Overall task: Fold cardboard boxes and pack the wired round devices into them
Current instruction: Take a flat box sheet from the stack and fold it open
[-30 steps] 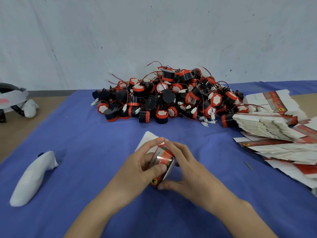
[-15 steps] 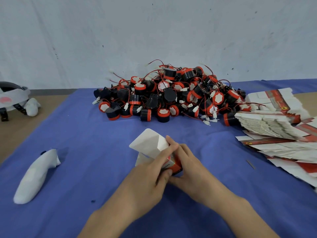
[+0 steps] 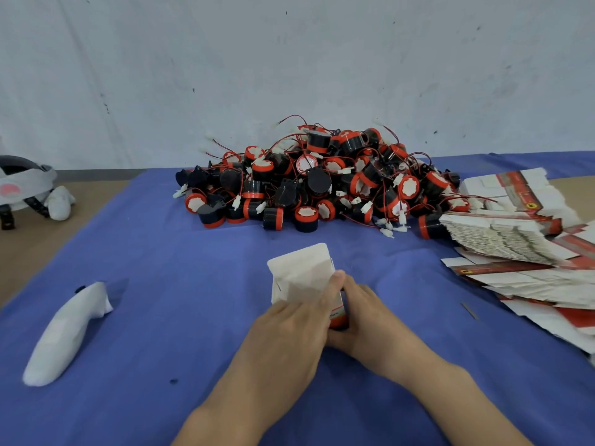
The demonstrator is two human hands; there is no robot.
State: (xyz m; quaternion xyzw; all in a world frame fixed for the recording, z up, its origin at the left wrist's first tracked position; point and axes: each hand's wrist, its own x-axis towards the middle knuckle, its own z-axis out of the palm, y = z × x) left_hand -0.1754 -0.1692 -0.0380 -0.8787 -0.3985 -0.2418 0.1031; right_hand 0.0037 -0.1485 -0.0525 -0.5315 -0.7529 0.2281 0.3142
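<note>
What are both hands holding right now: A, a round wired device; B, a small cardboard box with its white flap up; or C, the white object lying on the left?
B: the left hand and right hand grip a small cardboard box with its white flap raised, while the round devices lie untouched in a pile farther back.

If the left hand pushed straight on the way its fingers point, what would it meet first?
The cardboard box the left hand holds; beyond it, probably the device pile.
</note>
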